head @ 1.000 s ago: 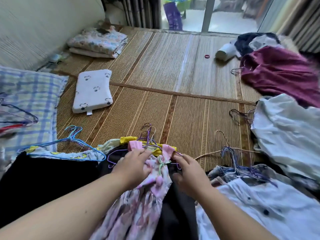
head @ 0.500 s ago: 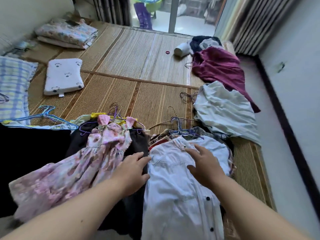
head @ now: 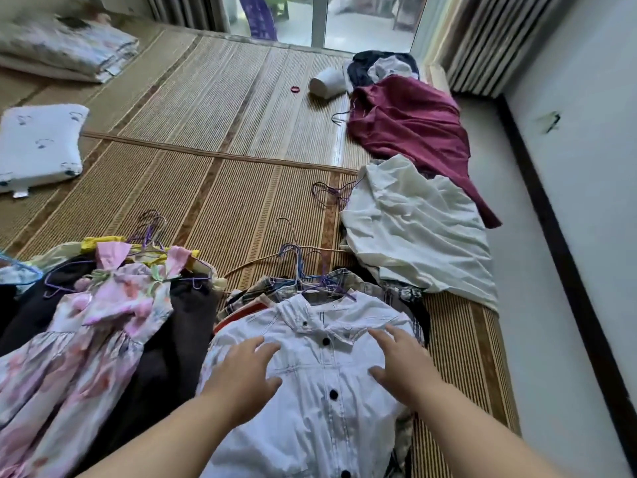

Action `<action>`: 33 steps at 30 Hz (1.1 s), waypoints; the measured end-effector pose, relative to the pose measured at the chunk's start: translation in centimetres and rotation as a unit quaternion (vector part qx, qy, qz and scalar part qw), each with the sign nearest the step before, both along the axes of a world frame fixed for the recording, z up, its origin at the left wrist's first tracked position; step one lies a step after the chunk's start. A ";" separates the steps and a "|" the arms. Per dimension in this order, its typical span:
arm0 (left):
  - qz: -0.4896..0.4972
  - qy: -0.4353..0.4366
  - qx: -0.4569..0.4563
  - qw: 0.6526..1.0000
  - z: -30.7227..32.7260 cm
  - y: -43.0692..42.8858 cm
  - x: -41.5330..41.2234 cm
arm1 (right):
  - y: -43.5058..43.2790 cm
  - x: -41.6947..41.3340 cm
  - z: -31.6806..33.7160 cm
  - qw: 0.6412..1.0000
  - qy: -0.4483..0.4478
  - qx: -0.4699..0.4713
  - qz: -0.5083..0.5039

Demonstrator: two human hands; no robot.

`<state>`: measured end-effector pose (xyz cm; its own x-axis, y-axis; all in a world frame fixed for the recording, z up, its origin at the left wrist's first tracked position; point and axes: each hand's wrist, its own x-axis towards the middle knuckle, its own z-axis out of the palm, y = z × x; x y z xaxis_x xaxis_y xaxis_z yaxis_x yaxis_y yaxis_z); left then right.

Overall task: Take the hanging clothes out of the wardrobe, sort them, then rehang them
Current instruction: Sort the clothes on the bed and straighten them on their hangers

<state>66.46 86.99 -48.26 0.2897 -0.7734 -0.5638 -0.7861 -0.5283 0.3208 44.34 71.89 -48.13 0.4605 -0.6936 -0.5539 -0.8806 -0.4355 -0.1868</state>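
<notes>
Head view: you are looking down at a woven mat [head: 224, 188] on which clothes are lying in separate piles.
Left hand: your left hand [head: 241, 377] is hovering over or resting on the chest of the white shirt [head: 327, 426], with fingers spread and gripping nothing; contact cannot be told.
Right hand: your right hand [head: 400, 360] is lying just below the shirt's collar, across the button row from the other hand, with fingers spread and gripping nothing.
White shirt: it is lying face up, dark buttons showing, on top of a plaid pile; wire hangers [head: 303, 267] are sticking out beyond its collar.
Pink floral dress [head: 96, 332]: it is lying just left of the shirt, on a dark garment [head: 172, 357].
Right edge: a cream garment [head: 420, 232] and a maroon garment [head: 406, 125] are lying along the mat's side.
Far left: a white pillow [head: 38, 143] and folded bedding [head: 65, 50] are sitting on the mat.
</notes>
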 end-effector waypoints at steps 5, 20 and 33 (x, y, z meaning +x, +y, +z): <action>0.041 0.007 0.014 0.999 -4.1 -5.0 0.0 | -6.6 1.4 -5.1 0.999 -0.022 0.039 0.021; 0.118 0.012 0.038 0.992 -7.3 -8.5 0.9 | -12.4 6.9 -11.5 0.994 -0.055 0.073 0.067; 0.075 0.010 -0.061 0.995 6.4 -5.8 -0.3 | -4.6 -0.7 9.6 0.947 -0.286 0.146 -0.031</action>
